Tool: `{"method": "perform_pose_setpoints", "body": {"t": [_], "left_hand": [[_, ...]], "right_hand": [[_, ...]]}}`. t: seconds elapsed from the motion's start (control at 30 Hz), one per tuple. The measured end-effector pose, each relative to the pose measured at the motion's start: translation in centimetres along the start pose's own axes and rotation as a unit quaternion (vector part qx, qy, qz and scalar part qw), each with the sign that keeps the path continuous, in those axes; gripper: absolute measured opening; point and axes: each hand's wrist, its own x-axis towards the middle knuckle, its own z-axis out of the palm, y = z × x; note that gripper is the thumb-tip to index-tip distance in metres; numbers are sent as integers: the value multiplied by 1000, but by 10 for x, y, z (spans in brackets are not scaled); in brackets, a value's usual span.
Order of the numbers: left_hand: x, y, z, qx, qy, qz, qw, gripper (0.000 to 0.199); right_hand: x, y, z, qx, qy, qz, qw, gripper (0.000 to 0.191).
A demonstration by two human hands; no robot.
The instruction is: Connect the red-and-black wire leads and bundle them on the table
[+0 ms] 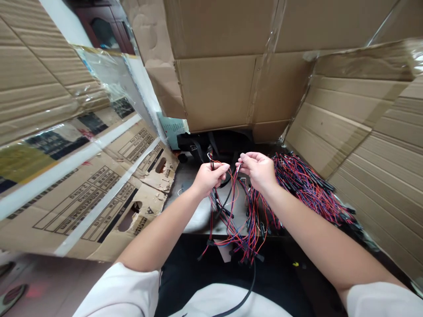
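2 grips are pinched above the bench (pixel 198 219): the left hand (pixel 211 178) has thumb and fingers clamped on thin wires (pixel 212 162), and the right hand (pixel 260 171) presses wire ends (pixel 238 167) together nearby. Below them, a loose bundle (pixel 251 220) of red, blue and black leads droops past the front edge. Its weight could drag strands from either pinch, and crossed leads could knot if pulled. The black cable (pixel 254 275) hanging below might snag; the right arm (pixel 313 231) could brush the larger pile (pixel 302 187).
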Motion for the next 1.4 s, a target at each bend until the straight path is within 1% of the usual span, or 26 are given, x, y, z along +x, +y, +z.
{"method": "perform_pose_setpoints", "body": {"t": [0.1,0.2,0.3,0.37,0.43,0.57,0.73,0.87,0.93,1.07,1.17,1.27,1.4], "left_hand": [[11,5,2,4,-23,11,1000,33],[18,8,1,-7,-36,20,999,33],[21,9,-1,-32,-29,26,999,35],[21,10,-2,-49,-13,30,998,36],[20,11,-2,-62,-2,31,998,36],[19,11,1,-89,6,22,996,35],[22,10,2,-126,15,3,992,32],[25,7,-1,-152,9,-6,988,30],[25,5,-3,-162,2,-7,987,30],[25,0,-6,-175,-12,-8,984,31],[26,-3,-9,-197,-18,0,980,31],[28,-5,-13,-220,-10,6,975,30],[29,-6,-20,-232,16,7,973,29]], "right_hand": [[-7,3,5,29,-17,11,999,38],[-12,5,8,57,-33,46,997,41],[-15,6,9,74,-53,91,992,43],[-17,7,8,72,-58,108,990,43],[-18,8,9,69,-63,113,989,43],[-19,10,9,86,-93,105,986,44],[-15,16,8,75,-110,104,986,45],[-7,22,6,52,-102,105,988,52],[-3,26,5,35,-97,116,988,54],[3,37,3,20,-111,159,981,42],[8,46,0,21,-122,193,973,36],[13,51,-6,36,-127,232,964,28],[18,48,-15,69,-144,295,942,18]]}}
